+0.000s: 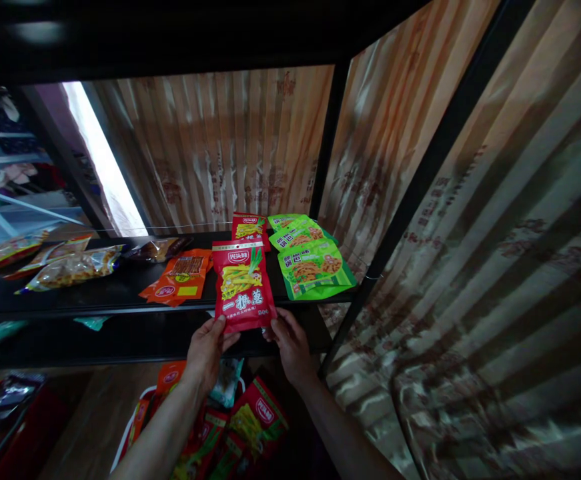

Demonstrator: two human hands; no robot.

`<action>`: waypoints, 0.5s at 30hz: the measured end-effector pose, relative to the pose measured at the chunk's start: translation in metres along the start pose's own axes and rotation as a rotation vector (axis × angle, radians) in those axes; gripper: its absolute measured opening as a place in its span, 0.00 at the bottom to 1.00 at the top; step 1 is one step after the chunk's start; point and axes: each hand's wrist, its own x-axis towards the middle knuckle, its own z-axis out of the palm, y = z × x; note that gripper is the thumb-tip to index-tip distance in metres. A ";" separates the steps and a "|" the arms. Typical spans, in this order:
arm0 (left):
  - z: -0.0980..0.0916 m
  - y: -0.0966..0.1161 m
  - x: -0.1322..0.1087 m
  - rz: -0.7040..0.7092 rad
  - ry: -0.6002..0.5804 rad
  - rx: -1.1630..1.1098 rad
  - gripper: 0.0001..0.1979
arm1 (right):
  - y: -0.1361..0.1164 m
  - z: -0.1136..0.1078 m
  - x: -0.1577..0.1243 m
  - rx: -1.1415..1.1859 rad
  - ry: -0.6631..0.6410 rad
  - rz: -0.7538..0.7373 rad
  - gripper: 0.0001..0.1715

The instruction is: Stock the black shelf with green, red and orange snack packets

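Note:
A red snack bag (244, 287) with yellow sticks and a green onion printed on it is held by its two lower corners. My left hand (209, 348) pinches the lower left corner, thumb on the front. At the lower right corner, my right hand (290, 340) grips the bag's edge. The bag is tilted over the front edge of the black shelf (135, 290). Behind it lies a second red snack bag (250, 225), partly covered. To its right is a stack of green snack bags (313, 263), and to its left an orange snack bag (183, 275).
More snack bags (73, 268) lie along the shelf's left part. Below, a white-rimmed basket (126, 433) holds several red and orange bags. A dark post (395, 220) and a patterned curtain (470, 300) bound the right side. A lower shelf (145, 340) runs underneath.

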 end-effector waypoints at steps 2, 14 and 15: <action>0.000 0.000 0.000 0.008 -0.010 -0.012 0.04 | 0.001 0.000 0.001 0.009 -0.005 -0.002 0.19; 0.000 0.008 -0.005 0.016 0.022 -0.045 0.06 | -0.019 0.013 -0.001 -0.127 0.020 -0.032 0.20; 0.001 0.011 -0.005 0.020 0.007 -0.049 0.06 | -0.024 0.016 -0.002 -0.138 0.018 -0.035 0.20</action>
